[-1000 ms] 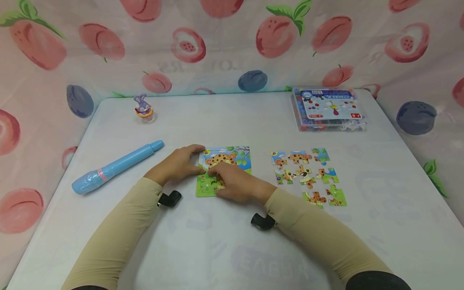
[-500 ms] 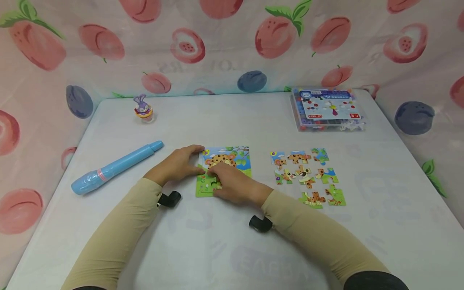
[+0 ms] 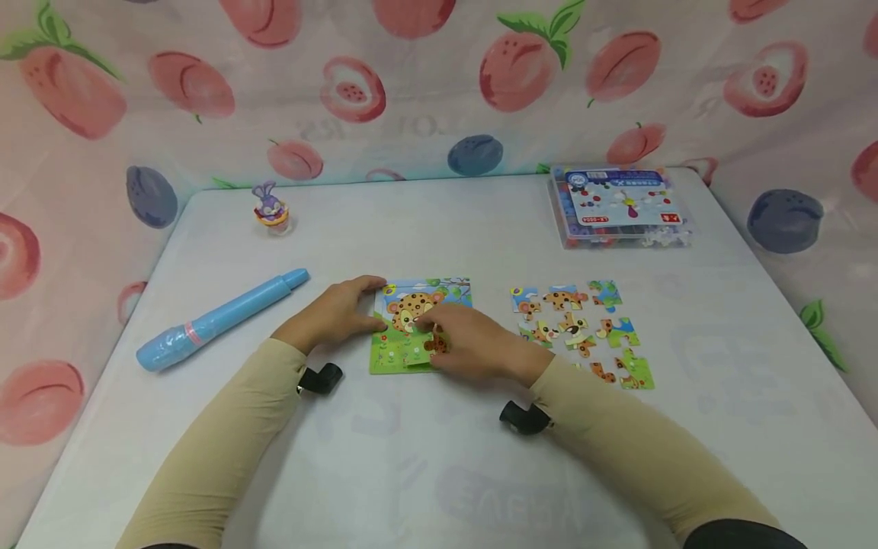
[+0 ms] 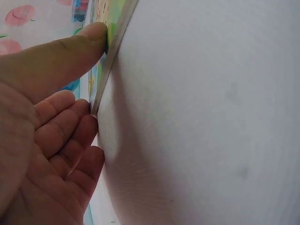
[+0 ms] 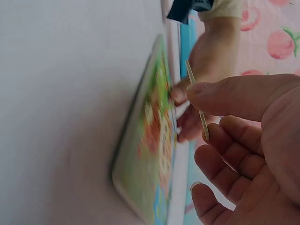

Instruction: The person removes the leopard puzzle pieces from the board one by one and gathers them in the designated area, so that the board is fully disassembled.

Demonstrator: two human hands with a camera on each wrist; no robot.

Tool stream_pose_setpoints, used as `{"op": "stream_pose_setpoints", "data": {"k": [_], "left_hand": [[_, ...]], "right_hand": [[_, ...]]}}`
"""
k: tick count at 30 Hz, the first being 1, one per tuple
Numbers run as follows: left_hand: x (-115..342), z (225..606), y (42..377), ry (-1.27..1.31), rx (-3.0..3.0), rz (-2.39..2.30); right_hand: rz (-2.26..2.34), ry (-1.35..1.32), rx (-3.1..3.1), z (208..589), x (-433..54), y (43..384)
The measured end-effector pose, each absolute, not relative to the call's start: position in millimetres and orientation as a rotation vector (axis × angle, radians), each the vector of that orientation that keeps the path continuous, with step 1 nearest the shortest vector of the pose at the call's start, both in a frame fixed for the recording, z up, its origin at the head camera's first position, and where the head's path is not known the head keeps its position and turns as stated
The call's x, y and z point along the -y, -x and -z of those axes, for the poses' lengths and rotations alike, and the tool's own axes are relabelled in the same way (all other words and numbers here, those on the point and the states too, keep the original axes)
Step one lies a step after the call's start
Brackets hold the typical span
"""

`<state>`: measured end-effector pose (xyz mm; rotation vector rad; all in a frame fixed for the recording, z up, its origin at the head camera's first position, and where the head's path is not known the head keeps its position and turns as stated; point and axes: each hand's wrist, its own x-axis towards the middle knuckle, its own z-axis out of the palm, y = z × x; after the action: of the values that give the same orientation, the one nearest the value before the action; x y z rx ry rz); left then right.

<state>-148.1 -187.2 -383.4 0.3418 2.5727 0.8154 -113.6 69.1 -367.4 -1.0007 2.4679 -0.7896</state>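
Observation:
The square leopard puzzle board (image 3: 384,364) lies flat on the white table, its lower right part covered by my right hand (image 3: 473,343). Between thumb and index finger that hand pinches a thin puzzle piece (image 5: 203,123), edge-on in the right wrist view and held above the board. My left hand (image 3: 332,311) stays at the board's left side. Its thumb (image 4: 96,36) touches the edge, while the other fingers rest loosely bent beside the far corner. Several loose leopard puzzle pieces (image 3: 565,297) are spread in rows right of the board; my right forearm hides part of the nearest row.
A blue tube-shaped thing in clear wrap (image 3: 226,319) lies at the left. Farther back stands a small purple rabbit figure (image 3: 271,207). A clear plastic case with a printed label (image 3: 620,206) sits at the back right. Fruit-printed cloth (image 3: 411,91) hangs behind the table.
My right hand has shifted to the right over the board, uncovering more of the leopard's face. The left hand has kept its place at the left edge.

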Motion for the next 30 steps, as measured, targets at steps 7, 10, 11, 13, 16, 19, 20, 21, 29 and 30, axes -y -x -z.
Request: {"op": "stream_pose_setpoints", "data": {"k": [7, 10, 11, 13, 16, 19, 20, 21, 29, 30], "left_hand": [[186.8, 384.2, 148.8, -0.336, -2.566, -0.819], [186.7, 384.2, 149.0, -0.331, -2.562, -0.823], [186.7, 384.3, 149.1, -0.329, -2.56, -0.825], [187.1, 384.4, 149.1, -0.328, -2.558, -0.826], [187.9, 384.6, 149.0, -0.324, -2.56, -0.824], [188.3, 384.5, 148.3, -0.317, -2.56, -0.825], [188.3, 384.4, 148.1, -0.317, -2.559, -0.827], [188.2, 384.3, 147.9, -0.316, -2.558, -0.829], [187.9, 384.6, 147.7, -0.31, -2.565, -0.819], [188.0, 384.8, 147.7, -0.307, -2.563, -0.818]], "right_hand": [[0.81, 0.891, -2.535, 358.0, -113.1, 112.2], [0.808, 0.828, -2.566, 357.1, -133.8, 110.4], [0.804, 0.812, -2.576, 357.0, -140.6, 109.6], [0.792, 0.774, -2.593, 356.2, -153.7, 107.9], [0.768, 0.733, -2.614, 355.8, -171.0, 105.1], [0.74, 0.697, -2.625, 355.4, -185.1, 101.2], [0.733, 0.694, -2.627, 356.0, -189.4, 99.9], [0.727, 0.691, -2.627, 356.7, -193.3, 98.6], [0.698, 0.751, -2.614, 364.9, -210.8, 90.7], [0.691, 0.75, -2.609, 365.5, -211.7, 89.8]]}}
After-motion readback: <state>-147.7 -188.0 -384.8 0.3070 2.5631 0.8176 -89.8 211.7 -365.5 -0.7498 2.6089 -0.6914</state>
